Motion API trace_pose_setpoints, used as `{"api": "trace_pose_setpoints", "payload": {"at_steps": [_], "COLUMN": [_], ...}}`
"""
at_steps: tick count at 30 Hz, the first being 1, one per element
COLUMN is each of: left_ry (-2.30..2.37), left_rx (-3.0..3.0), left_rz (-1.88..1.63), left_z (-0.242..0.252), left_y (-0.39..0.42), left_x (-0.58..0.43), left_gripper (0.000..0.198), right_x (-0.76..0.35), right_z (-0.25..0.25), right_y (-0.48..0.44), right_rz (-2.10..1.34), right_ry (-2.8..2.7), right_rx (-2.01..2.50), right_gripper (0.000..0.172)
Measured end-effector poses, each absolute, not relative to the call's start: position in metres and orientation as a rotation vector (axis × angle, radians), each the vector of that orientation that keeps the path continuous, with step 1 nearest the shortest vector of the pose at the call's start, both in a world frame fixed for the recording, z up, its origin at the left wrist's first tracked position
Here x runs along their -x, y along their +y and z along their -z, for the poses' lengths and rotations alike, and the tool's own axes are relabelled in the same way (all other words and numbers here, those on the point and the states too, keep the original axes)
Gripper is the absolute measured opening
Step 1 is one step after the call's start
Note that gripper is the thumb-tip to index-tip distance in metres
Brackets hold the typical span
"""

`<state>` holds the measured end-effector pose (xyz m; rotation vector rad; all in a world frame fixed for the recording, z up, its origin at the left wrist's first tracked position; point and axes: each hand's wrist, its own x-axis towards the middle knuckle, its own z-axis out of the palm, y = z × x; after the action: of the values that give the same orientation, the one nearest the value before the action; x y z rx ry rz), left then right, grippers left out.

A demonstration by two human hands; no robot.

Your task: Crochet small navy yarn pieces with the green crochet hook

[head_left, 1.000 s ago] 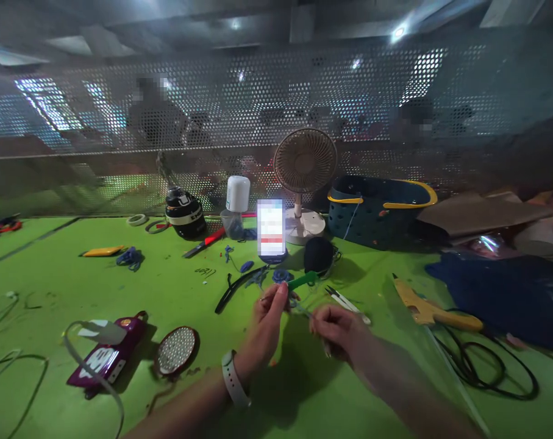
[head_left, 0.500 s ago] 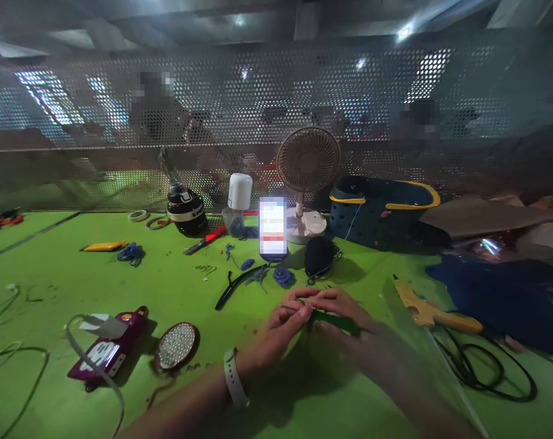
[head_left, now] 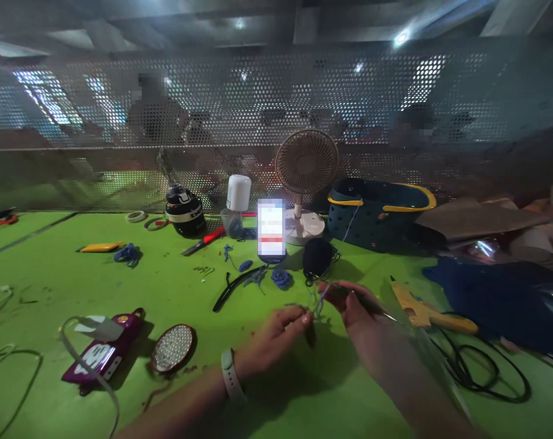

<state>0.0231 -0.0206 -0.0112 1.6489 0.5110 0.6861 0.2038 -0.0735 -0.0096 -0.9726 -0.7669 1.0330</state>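
My left hand (head_left: 283, 329), with a pale strap on its wrist, is closed in a pinch on light blue-purple yarn (head_left: 321, 303). The yarn stretches up in loops towards my right hand (head_left: 361, 314). Those fingers are closed round a thin metal crochet hook (head_left: 389, 316), whose shaft sticks out behind the hand to the right; its tip is hard to make out. Just beyond my hands lie a dark yarn ball (head_left: 317, 258), a blue crocheted rosette (head_left: 281, 279) and a small blue oval piece (head_left: 246, 266).
Behind stand a phone (head_left: 271, 228) with a lit screen, a fan (head_left: 307, 163), and a dark basket (head_left: 372, 222). A glue gun (head_left: 422, 311) with its cable lies right. Left are a purple device (head_left: 105, 350), a round studded object (head_left: 174, 349) and a red-handled knife (head_left: 205, 239).
My hands were close together and have moved apart, the right one going rightward. Yarn now shows stretched between them, and the hook's shaft has come into sight behind my right hand.
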Motion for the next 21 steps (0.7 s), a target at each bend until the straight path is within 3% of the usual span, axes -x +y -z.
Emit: {"api": "trace_pose_setpoints", "payload": {"at_steps": [5, 12, 21], "left_ry": [0.565, 0.336, 0.543], "left_rx": [-1.938, -2.472, -2.107], "left_rz": [-0.671, -0.739, -0.469], "left_z": [0.013, 0.000, 0.000], "left_y": [-0.027, -0.050, -0.042], "left_x": [-0.025, -0.017, -0.015], "left_gripper": [0.047, 0.036, 0.043], "right_x": [-0.201, -0.201, -0.197], "right_z": [0.008, 0.005, -0.013], "right_y": [-0.062, -0.066, -0.066], "right_rz": [-1.086, -1.079, -1.189], "right_ry": [-0.609, -0.605, -0.478], "right_rx": [0.868, 1.046, 0.818], "right_gripper": [0.029, 0.036, 0.033]}}
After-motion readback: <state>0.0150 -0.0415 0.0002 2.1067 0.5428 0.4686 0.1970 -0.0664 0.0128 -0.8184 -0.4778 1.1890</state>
